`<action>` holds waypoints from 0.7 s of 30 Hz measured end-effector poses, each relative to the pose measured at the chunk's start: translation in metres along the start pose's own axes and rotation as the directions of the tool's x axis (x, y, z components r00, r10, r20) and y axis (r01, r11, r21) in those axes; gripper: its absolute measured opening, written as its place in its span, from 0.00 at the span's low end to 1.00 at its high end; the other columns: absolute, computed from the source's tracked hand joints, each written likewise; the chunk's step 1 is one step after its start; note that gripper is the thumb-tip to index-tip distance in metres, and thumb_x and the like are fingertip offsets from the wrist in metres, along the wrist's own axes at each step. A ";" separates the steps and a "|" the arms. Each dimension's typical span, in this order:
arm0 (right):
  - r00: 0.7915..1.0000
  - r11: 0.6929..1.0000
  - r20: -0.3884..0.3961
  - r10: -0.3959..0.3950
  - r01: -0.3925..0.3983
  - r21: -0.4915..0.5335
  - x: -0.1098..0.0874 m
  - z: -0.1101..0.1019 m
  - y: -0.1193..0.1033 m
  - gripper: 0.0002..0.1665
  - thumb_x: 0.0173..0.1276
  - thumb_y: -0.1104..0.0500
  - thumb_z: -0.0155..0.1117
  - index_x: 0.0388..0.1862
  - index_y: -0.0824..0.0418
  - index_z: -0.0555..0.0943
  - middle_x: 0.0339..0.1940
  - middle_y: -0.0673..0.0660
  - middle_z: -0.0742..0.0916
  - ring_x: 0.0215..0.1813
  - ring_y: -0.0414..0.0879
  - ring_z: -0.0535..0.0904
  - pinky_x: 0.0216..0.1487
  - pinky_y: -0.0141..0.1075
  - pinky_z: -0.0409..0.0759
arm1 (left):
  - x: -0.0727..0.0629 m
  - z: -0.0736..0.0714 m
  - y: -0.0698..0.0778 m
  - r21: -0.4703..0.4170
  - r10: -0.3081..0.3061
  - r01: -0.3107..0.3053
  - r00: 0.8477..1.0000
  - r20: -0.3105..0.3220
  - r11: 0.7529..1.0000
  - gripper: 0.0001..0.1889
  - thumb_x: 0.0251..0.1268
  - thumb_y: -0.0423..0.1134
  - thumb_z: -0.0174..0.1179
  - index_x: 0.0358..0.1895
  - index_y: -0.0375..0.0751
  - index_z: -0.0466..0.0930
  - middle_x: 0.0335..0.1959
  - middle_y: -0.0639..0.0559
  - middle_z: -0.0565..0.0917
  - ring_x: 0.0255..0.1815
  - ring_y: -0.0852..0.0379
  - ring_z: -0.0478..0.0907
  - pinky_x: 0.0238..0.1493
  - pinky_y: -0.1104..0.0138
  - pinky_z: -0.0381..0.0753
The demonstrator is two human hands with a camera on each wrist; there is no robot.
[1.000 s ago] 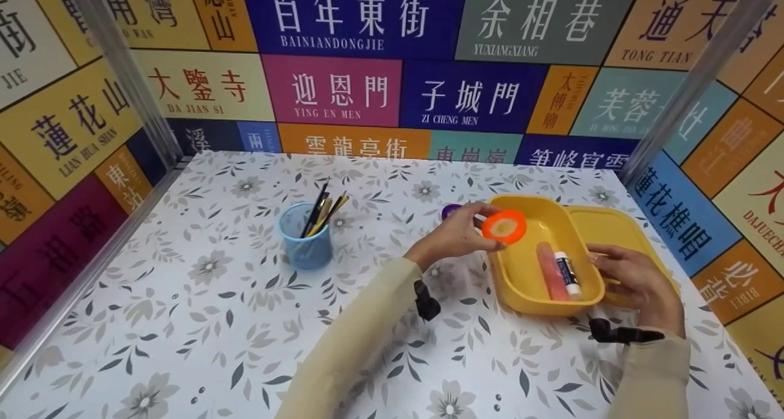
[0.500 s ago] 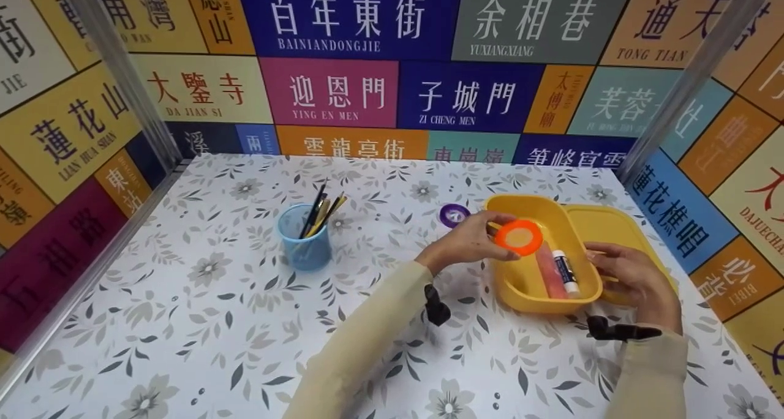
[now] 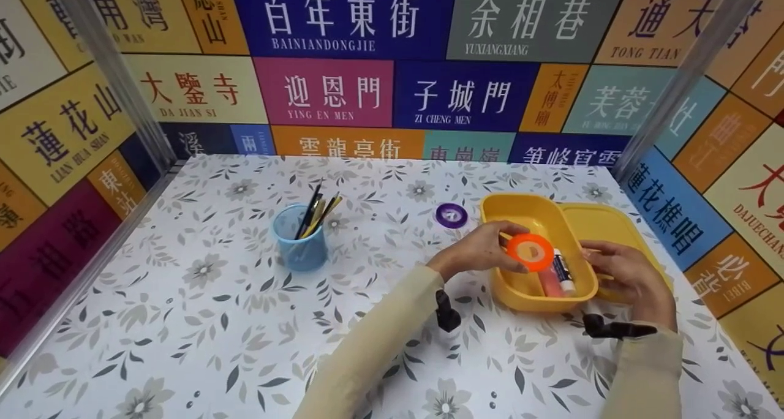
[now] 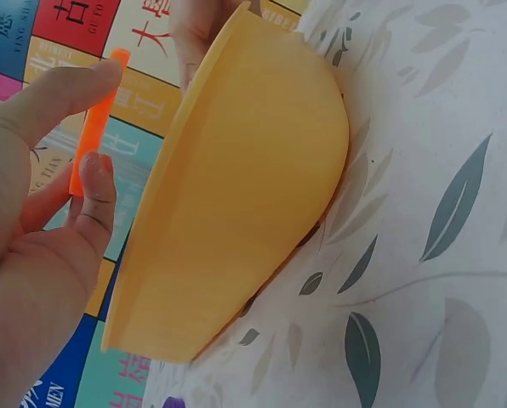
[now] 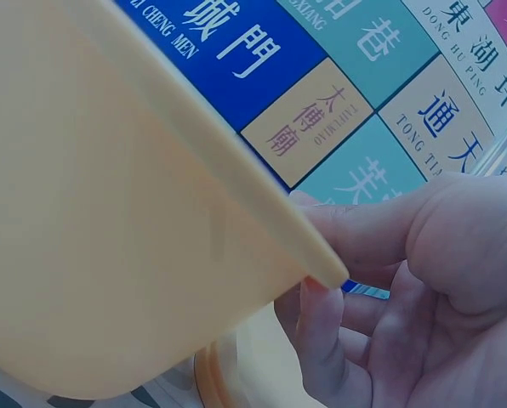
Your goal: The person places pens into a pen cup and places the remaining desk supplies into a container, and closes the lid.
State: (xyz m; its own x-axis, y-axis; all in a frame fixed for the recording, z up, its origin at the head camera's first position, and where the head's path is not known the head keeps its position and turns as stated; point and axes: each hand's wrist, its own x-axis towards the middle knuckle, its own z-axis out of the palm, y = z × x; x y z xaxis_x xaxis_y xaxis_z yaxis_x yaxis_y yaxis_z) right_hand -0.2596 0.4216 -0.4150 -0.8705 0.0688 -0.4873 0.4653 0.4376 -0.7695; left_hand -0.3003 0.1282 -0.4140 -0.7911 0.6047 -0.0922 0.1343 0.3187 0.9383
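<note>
My left hand (image 3: 478, 247) pinches a roll of orange tape (image 3: 539, 266) between thumb and fingers, over the opening of a yellow plastic box (image 3: 533, 304). In the left wrist view, the tape roll (image 4: 98, 123) shows edge-on, above the level of the box rim. At the box's right side, my right hand (image 3: 631, 278) holds the rim, its thumb and fingers (image 5: 320, 319) on either side of it. Inside the box lie a white glue stick with a dark label (image 3: 562, 269) and a long pinkish-red item (image 3: 550, 284), both partly covered by the tape in the head view.
A yellow lid (image 3: 603, 223) lies on the table behind and to the right of the box. Behind my left hand is a roll of purple tape (image 3: 451, 215). A light-blue cup (image 3: 303, 250) with several pencils or brushes stands further left. Sign-printed panels enclose the table.
My left hand has carried the orange tape rightward and nearer to me, from the box's left rim to over its middle. The purple tape is now uncovered. My right hand stays at the rim.
</note>
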 end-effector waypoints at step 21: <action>1.000 1.000 -0.001 0.001 -0.001 0.007 0.000 0.001 0.000 0.43 0.73 0.39 0.58 0.81 0.49 0.58 0.75 0.54 0.70 0.63 0.50 0.75 0.58 0.31 0.83 | 0.002 0.012 0.002 0.082 0.008 -0.008 1.000 0.000 0.997 0.36 0.47 0.39 0.80 0.64 0.55 0.77 0.56 0.58 0.80 0.47 0.63 0.78 0.56 0.74 0.80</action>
State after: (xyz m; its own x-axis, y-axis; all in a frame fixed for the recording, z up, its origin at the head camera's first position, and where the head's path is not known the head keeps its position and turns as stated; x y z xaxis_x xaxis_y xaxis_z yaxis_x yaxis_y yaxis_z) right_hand -0.2601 0.4209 -0.4151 -0.8703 0.0703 -0.4876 0.4672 0.4316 -0.7717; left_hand -0.2942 0.1383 -0.4166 -0.7900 0.6072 -0.0851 0.1888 0.3730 0.9084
